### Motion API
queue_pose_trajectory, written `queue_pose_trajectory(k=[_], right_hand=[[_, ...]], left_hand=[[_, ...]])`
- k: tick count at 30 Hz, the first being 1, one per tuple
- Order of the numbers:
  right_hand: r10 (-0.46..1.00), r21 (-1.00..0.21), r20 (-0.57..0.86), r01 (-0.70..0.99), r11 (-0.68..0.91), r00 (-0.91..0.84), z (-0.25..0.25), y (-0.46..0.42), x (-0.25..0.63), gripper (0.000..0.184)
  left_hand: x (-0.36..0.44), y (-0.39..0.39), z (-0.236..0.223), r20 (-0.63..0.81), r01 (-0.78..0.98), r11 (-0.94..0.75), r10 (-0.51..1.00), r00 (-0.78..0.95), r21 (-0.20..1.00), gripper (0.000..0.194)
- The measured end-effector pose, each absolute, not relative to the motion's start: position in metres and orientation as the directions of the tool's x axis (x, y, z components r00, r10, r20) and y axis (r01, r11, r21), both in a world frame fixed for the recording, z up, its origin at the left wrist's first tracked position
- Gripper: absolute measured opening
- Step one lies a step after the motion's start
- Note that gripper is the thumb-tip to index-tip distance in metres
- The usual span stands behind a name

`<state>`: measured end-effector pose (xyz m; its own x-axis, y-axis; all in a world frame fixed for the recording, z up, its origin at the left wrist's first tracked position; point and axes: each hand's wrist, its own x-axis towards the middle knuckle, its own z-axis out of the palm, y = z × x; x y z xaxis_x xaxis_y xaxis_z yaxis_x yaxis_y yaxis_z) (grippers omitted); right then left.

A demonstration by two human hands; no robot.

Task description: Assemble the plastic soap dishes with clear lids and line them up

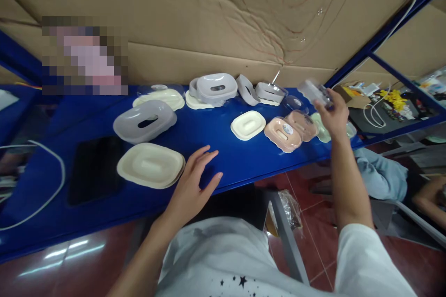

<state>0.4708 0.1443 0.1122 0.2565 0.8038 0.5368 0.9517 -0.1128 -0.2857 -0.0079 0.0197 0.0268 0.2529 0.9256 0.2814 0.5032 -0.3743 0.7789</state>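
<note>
My right hand (336, 112) is raised at the right end of the table, its fingers closed on a translucent, pale plastic lid (313, 93) blurred by motion. Below it lie pink soap dishes (284, 133), one with a round sticker, and a pale green soap dish (322, 127) partly behind the wrist. My left hand (197, 181) is open, fingers spread, over the table's front edge. It is beside a cream oval tray (149, 165), and nothing is in it. Another cream tray (248, 125) rests mid-table. A grey oval dish with a slot (145, 121) lies behind the left tray.
More grey dishes (218, 87) and cream trays (162, 100) line the back of the blue table (205, 125). A dark flat pad (94, 169) and white cable (62, 167) are at left. Cardboard (195, 18) walls the back. Another person's leg (381, 174) shows at right.
</note>
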Motion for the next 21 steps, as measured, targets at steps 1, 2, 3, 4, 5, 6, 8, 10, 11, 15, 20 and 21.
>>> queue_pose_trajectory(k=[1,2,3,4,5,6,8,10,11,15,20,21], right_hand=[[0.815,-0.285,0.469,0.932,-0.225,0.340,0.116,0.163,0.491,0.063],[0.816,-0.285,0.430,0.916,-0.282,0.385,0.118,0.178,0.506,0.062],[0.819,-0.285,0.391,0.902,-0.326,0.420,0.119,0.190,0.517,0.062],[0.824,-0.285,0.363,0.894,-0.346,0.435,0.118,0.199,0.524,0.061],[0.830,-0.285,0.343,0.890,-0.355,0.441,0.117,0.205,0.527,0.061],[0.836,-0.280,0.322,0.888,-0.364,0.445,0.116,0.209,0.529,0.061],[0.849,-0.262,0.283,0.888,-0.379,0.446,0.115,0.214,0.526,0.060],[0.866,-0.233,0.257,0.898,-0.374,0.428,0.117,0.219,0.520,0.055],[0.877,-0.216,0.256,0.909,-0.358,0.406,0.118,0.221,0.516,0.053],[0.939,-0.148,0.293,0.979,-0.142,0.181,0.121,0.231,0.481,0.045],[0.976,-0.127,0.135,0.974,0.189,-0.171,0.105,0.245,0.419,0.035],[0.970,-0.106,0.134,0.970,0.217,-0.202,0.100,0.249,0.409,0.038]], left_hand=[[-0.007,0.020,0.027,0.290,0.517,-0.386,0.921,0.258,0.764,0.043],[-0.007,0.020,0.028,0.299,0.530,-0.395,0.918,0.261,0.750,0.040],[-0.007,0.019,0.028,0.305,0.541,-0.402,0.915,0.264,0.739,0.037],[-0.006,0.019,0.028,0.308,0.549,-0.407,0.913,0.267,0.730,0.034],[-0.006,0.019,0.028,0.309,0.554,-0.411,0.911,0.273,0.724,0.032],[-0.006,0.020,0.028,0.309,0.559,-0.415,0.910,0.278,0.718,0.030],[-0.007,0.020,0.027,0.304,0.569,-0.417,0.908,0.288,0.709,0.028],[-0.007,0.020,0.025,0.299,0.578,-0.417,0.908,0.293,0.702,0.027],[-0.007,0.020,0.024,0.296,0.582,-0.417,0.908,0.296,0.699,0.027],[-0.002,0.019,0.020,0.292,0.616,-0.424,0.905,0.309,0.663,0.028],[0.029,0.031,0.032,0.298,0.744,-0.460,0.887,0.354,0.484,0.041],[0.038,0.037,0.037,0.289,0.753,-0.487,0.872,0.395,0.442,0.047]])
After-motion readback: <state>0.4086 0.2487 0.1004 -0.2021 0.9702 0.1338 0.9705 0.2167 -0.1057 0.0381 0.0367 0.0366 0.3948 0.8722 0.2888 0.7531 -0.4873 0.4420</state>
